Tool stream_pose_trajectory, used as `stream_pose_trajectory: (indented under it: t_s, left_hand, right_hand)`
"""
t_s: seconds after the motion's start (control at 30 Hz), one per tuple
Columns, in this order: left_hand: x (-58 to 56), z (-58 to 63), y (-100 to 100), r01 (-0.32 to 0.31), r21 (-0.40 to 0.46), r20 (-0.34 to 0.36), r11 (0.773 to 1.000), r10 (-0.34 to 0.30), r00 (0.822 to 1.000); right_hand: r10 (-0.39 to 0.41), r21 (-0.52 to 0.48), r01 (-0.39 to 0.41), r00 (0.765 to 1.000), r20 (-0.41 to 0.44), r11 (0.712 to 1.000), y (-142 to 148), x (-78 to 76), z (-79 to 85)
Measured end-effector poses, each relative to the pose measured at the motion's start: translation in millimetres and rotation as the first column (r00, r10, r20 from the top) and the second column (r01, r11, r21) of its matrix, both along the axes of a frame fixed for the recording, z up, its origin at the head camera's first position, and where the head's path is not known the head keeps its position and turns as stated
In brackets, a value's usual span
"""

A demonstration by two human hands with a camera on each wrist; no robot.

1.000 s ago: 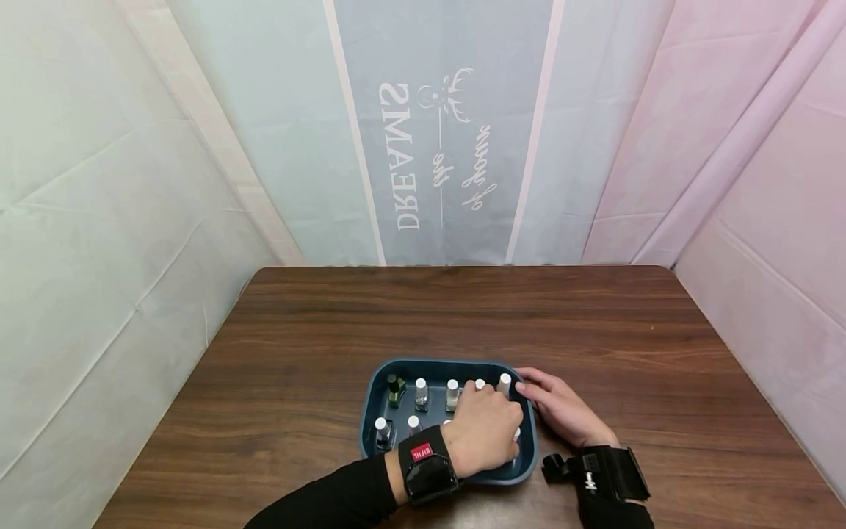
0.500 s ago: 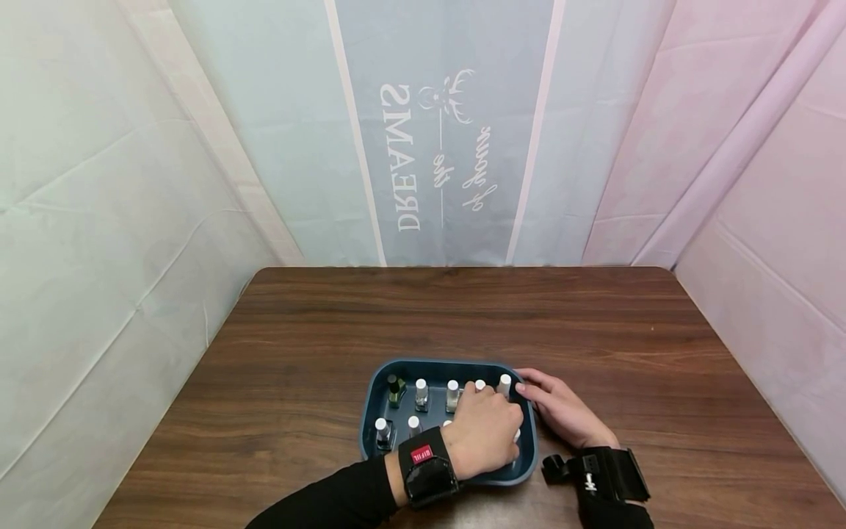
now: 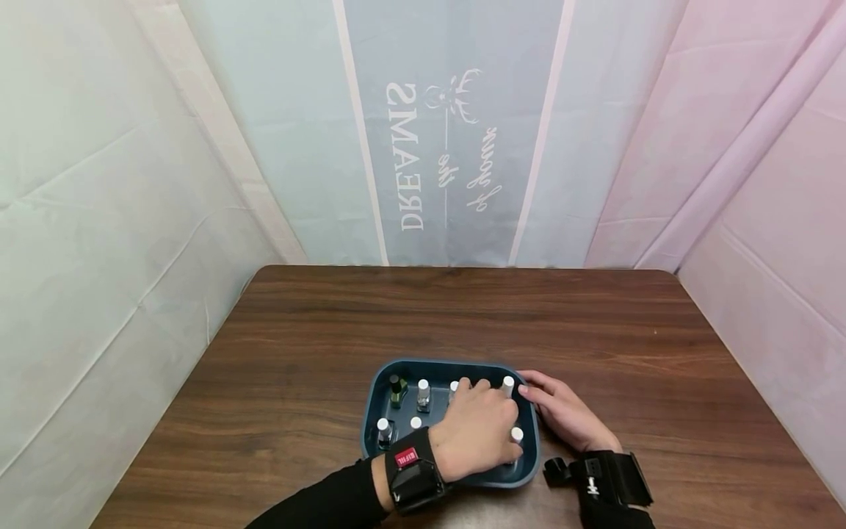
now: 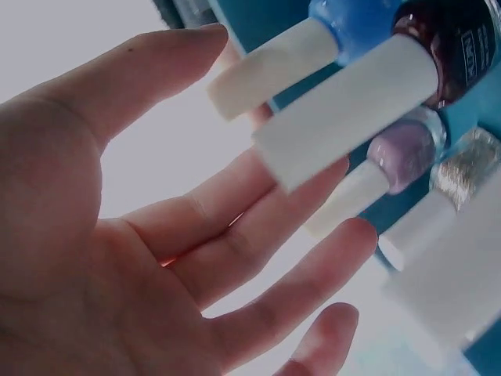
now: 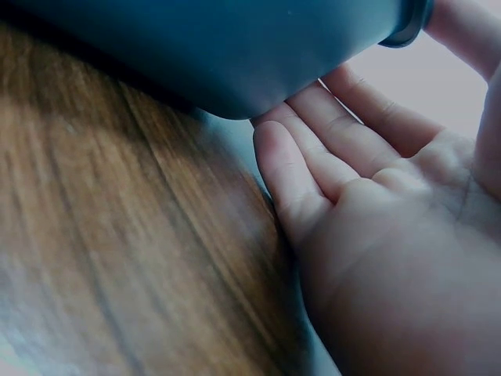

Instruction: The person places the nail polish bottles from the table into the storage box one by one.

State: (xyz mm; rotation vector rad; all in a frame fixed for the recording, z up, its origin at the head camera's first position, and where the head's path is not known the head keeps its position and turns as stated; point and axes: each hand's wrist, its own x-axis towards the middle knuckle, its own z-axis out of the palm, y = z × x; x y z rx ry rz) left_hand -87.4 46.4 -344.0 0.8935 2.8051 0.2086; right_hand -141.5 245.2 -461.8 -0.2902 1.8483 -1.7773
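Observation:
A dark blue tray holds several nail polish bottles, mostly white-capped, standing in rows. My left hand hovers over its right half, hiding some bottles. In the left wrist view its fingers are spread and slightly bent, holding nothing; a dark red nail polish bottle and a blue one are nearest. A lilac bottle and a silver glitter one lie beyond the fingertips. My right hand grips the tray's right end, thumb at the rim and fingers against the outer wall.
A green nail polish bottle with a black cap stands in the tray's far left corner. The brown wooden table extends around the tray. Pale printed fabric hangs behind the table and at both sides.
My left hand has loosened its fingers and shifted slightly left, uncovering more of a white cap at the tray's right. The right hand stays at the tray's end. The head view has shifted slightly.

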Motion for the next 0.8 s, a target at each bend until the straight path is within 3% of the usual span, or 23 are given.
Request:
stream_pose_trajectory:
  t_s: [0.2, 0.33, 0.47, 0.57, 0.67, 0.8]
  left_hand:
    - [2.8, 11.6, -14, -0.022, 0.099, 0.000, 0.995, 0.022, 1.000]
    - [3.3, 16.6, -31, -0.017, 0.217, -0.032, 0.976, 0.025, 0.999]
    - [2.0, 16.9, -50, -0.019, 0.312, -0.076, 0.950, 0.045, 0.996]
    - [7.4, 12.8, -67, -0.046, 0.335, -0.121, 0.941, 0.091, 0.989]
    - [15.8, 6.1, -82, -0.053, 0.331, -0.195, 0.942, 0.123, 0.973]
    - [27.9, -3.4, -100, -0.035, 0.293, -0.269, 0.955, 0.117, 0.956]
  right_hand:
    - [-0.033, 0.000, 0.033, 0.999, 0.005, 0.999, 9, 7.3, -0.5]
    - [-0.069, -0.007, 0.069, 0.998, 0.002, 0.998, 13, 11.7, -0.8]
    - [-0.125, -0.006, 0.125, 0.992, -0.034, 0.992, 16, 14.9, 1.2]
    - [-0.157, 0.037, 0.161, 0.984, -0.089, 0.986, 9, 20.4, 1.0]
    - [-0.163, 0.150, 0.201, 0.959, -0.231, 0.968, -2, 28.3, 3.0]
    - [-0.117, 0.310, 0.292, 0.870, -0.478, 0.905, -18, 41.6, 13.7]
